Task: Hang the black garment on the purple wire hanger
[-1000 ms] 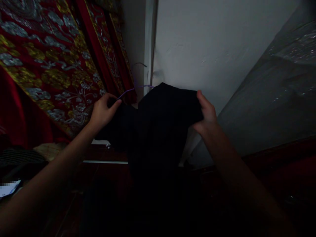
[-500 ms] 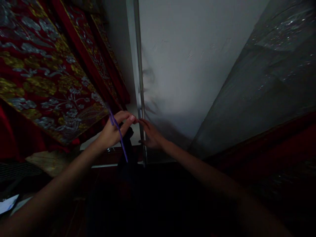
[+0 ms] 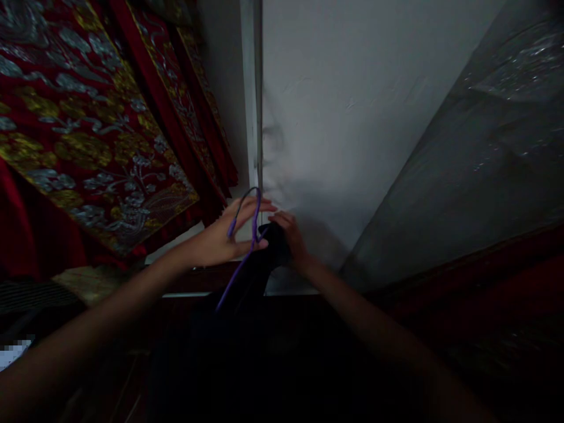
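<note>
Left hand [image 3: 219, 239], half open, behind one hanger [image 3: 254, 229]; right hand [image 3: 296, 239] grips one black cloth [image 3: 259, 270]. I see white wall [image 3: 343, 117], one o'clock.

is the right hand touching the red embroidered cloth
No, the right hand is at the dark garment, while the red embroidered cloth hangs apart from it, off to the left.

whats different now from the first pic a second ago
Both hands have come together: right hand leftward, left hand rightward. The dark garment, spread between them before, looks bunched in the right hand's grip. The purple hanger now has its hook before the left hand. The red embroidered cloth still hangs at left.
</note>
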### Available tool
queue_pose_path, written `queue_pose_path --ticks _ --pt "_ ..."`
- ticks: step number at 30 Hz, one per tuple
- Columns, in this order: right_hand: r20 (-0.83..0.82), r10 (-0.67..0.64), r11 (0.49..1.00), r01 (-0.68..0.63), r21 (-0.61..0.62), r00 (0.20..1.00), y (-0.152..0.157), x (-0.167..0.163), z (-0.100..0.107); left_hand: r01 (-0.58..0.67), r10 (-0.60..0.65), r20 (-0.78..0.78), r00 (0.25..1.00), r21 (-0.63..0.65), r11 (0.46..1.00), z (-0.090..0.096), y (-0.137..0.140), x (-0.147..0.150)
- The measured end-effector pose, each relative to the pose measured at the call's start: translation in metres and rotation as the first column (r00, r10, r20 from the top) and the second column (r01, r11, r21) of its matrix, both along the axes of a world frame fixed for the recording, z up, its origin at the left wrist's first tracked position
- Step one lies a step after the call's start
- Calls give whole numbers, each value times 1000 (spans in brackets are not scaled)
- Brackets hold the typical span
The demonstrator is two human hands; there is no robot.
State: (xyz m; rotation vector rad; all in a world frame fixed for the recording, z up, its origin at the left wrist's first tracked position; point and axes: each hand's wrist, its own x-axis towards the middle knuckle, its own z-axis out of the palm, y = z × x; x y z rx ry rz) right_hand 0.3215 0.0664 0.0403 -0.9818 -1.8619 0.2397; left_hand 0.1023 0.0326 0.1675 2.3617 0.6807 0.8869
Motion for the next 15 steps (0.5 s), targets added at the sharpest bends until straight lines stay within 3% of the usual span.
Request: queue_pose_path --ticks 1,2,4,5,6,8,12,15 --pt "50 -41 994 35 104 998 1 16 2 -42 49 52 997 -137 990 1 6 -14" --pt "91 -115 978 96 187 989 2 31 6 -46 91 127 988 -322 946 0 12 -30" --pt "127 -295 927 252 277 947 3 58 19 35 196 268 943 -669 743 -7 20 -61" --pt "135 -376 900 326 291 917 3 69 28 34 305 306 902 -754 656 -15 22 -74" --pt "140 -442 873 388 296 886 3 76 39 -1 424 320 847 -798 603 -24 22 -85" --pt "155 -527 833 472 289 835 2 82 64 -56 552 349 758 -807 587 -47 19 -97" --pt "231 -541 833 478 279 809 -2 70 108 -50 502 340 795 -789 613 -95 5 -91" --pt "297 -500 859 421 292 814 -12 53 124 -146 556 320 767 -757 637 -120 -10 -74"
